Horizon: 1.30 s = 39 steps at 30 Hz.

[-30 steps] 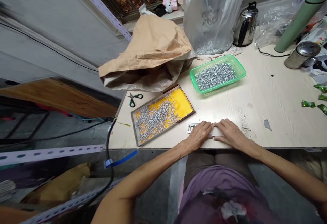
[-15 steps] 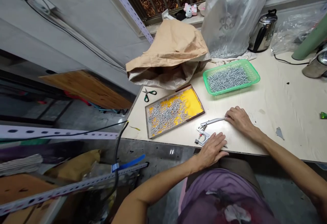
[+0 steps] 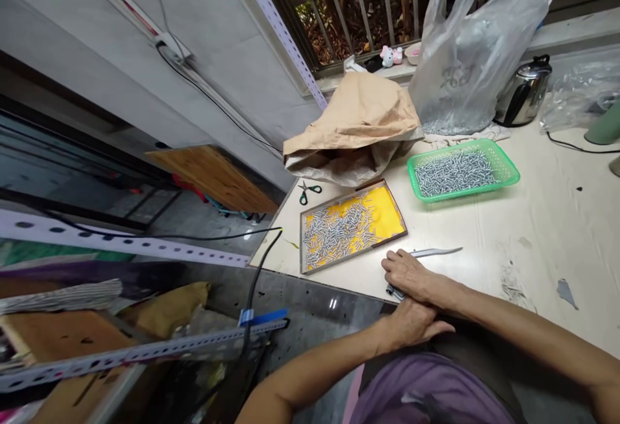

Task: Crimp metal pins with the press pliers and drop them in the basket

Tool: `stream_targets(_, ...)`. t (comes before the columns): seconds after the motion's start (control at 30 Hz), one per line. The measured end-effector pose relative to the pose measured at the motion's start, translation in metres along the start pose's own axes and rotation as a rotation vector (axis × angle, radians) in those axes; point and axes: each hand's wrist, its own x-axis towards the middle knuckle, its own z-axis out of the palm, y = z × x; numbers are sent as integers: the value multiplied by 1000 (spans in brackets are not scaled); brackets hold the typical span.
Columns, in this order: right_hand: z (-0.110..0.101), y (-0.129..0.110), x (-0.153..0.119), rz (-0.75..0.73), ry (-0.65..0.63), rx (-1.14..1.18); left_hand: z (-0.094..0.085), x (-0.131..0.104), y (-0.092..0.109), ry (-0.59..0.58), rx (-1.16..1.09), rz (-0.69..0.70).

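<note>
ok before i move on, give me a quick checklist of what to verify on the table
1. Right hand at the metal tool: ok, it covers the middle, with the long handle sticking out.
2. Tool's working end set properly: cannot tell, mostly hidden under the hand.
3. Left hand gripping the tool: cannot tell, its fingers are hidden behind the right hand and wrist.
4. Tray lying on the table with metal pins in it: ok.
5. Scissors closed: not ok, they lie spread open beyond the tray.

The person wears a purple top [image 3: 416,379] and dark trousers [image 3: 477,350].
</note>
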Motion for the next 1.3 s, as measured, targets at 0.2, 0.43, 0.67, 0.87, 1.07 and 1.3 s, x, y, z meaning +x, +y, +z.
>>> stream_targets(0.2, -9, -1, 0, 41, 322, 209, -1, 3, 3, 9, 14, 46)
stream_targets(0.43, -84, 80, -28, 376, 812, 109, -80, 10, -41, 544, 374, -336)
stream_targets(0.67, -80, 124, -72, 627, 710, -77, -138, 24, -91, 233, 500, -820)
stream_targets(0.87, -27, 39, -95, 419, 556, 191, -141, 28, -92, 165, 362, -914)
stream_targets(1.07, 3, -11, -118, 456, 460, 372, -128, 13, -70, 215, -88, -780)
stream_targets(1.3, 15, -28, -128, 499, 401, 430, -88, -10, -46, 101, -392, -849)
